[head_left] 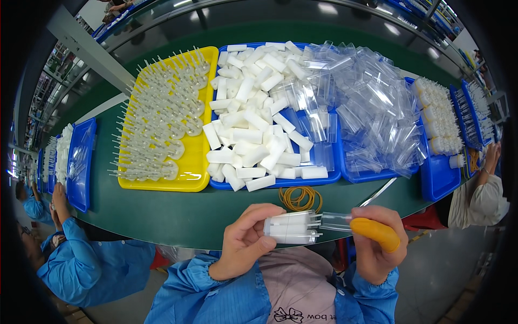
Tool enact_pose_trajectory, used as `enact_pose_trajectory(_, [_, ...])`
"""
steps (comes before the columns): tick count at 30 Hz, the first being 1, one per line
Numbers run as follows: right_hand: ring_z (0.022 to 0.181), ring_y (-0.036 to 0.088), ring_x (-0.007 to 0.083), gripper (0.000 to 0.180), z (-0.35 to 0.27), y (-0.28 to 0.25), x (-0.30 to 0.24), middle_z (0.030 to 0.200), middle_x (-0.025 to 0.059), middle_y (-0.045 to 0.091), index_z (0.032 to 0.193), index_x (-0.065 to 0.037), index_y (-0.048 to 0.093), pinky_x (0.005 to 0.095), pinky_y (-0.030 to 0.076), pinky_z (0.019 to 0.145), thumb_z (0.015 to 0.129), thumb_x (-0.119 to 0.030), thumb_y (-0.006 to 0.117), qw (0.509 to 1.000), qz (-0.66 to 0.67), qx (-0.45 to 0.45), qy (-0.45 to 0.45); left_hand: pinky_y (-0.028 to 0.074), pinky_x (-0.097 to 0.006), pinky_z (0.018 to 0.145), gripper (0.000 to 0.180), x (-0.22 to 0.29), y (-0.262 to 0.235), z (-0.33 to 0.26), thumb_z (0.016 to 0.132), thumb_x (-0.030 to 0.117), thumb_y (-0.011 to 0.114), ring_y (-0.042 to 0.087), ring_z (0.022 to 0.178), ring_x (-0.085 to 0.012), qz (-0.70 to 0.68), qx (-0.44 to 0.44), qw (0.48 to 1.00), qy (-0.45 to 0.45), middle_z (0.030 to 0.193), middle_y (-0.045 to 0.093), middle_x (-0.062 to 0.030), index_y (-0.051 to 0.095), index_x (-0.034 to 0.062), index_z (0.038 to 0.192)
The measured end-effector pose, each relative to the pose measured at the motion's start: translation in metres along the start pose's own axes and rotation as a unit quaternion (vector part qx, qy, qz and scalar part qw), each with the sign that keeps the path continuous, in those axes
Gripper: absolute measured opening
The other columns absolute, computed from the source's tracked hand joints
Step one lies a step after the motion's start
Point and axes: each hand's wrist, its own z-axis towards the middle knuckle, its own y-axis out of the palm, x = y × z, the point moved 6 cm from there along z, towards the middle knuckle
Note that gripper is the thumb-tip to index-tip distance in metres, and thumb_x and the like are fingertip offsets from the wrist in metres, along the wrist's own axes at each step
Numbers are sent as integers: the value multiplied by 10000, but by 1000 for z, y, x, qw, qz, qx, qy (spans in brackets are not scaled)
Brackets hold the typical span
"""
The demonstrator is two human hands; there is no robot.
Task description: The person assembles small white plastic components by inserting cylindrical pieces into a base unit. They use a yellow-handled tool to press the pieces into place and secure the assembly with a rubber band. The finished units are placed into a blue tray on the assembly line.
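My left hand (243, 240) is closed around a cluster of white foam cylinders (291, 227) on a pronged base, some covered by clear plastic. Thin prongs stick out of its right side, toward my other hand. Between the thumb and fingers of my right hand (377, 259) is a clear plastic sleeve (335, 222), its left end up against the prong tips. Whether it has slid over a prong I cannot tell. A finger of that hand wears an orange finger cot (375, 232).
A yellow tray (189, 175) of pronged white parts stands left. Blue trays hold white foam cylinders (251, 132) and clear sleeves (372, 102). Yellow rubber bands (299, 200) and a thin metal strip (380, 190) lie near the table's front edge. Co-workers (81, 254) sit on both sides.
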Motion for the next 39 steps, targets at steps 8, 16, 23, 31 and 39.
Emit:
enact_pose_trajectory(8, [859,665,259,236,1,11,-2,962,119,660,918,3,676,326,545,778,694,75,695,996,33,-54,-66,390,-310,978,473,0,1,-3,850,52,637,481,1159,-201,-4,-12,1000,-9,1242,444,-133,456,-69,1270])
enact_pose_trajectory(16, [878,662,260,243,-5,8,3,958,112,661,897,-11,691,335,554,799,664,33,743,992,109,-65,-24,435,-300,916,460,20,10,-5,839,115,666,511,1097,-209,169,-26,985,-2,1203,471,-138,514,-22,1251])
enact_pose_trajectory(23, [902,655,263,284,-6,9,-6,1024,107,647,935,-8,694,364,547,840,655,-20,737,980,55,-113,-155,462,-300,846,416,27,17,2,814,81,670,531,1030,-218,284,-91,955,3,1152,489,-134,578,26,1215])
enact_pose_trajectory(31, [913,651,268,261,-7,12,-4,1035,112,645,941,-15,696,367,545,843,684,-45,734,973,62,-161,-152,450,-312,902,469,23,19,4,777,7,686,526,1085,-217,249,-109,962,9,1156,482,-126,564,27,1229])
enact_pose_trajectory(39, [926,640,279,239,-2,17,3,1039,96,651,929,-28,700,353,537,821,696,-59,740,969,109,-178,-136,413,-305,952,661,-5,24,0,971,441,384,553,1065,-191,-141,-209,919,-304,1287,469,-136,244,-17,1426])
